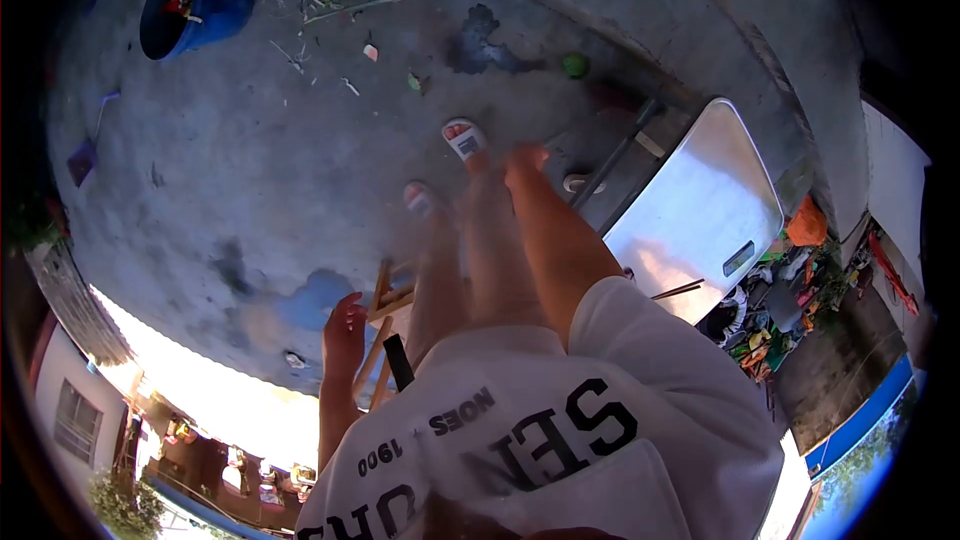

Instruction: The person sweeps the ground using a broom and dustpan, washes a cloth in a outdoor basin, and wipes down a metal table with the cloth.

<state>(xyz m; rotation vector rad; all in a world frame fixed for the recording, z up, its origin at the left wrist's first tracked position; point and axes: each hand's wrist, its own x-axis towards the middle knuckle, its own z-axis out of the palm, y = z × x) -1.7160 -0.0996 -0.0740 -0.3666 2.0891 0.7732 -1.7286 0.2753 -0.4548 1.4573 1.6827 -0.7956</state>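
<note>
My left hand (344, 333), fingers loosely parted, is near a tan, straight-barred wooden frame (392, 303); my right hand (525, 162) blurs; hold: cannot tell.

One stool (390, 305), one table (690, 205), one bucket (220, 23)

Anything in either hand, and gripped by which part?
Left hand: nothing visible in it. Right hand: too blurred to tell, no object seen.

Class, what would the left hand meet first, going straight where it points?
The left hand seems to have a free way beside the wooden frame, over concrete floor; depth is unclear.
</note>
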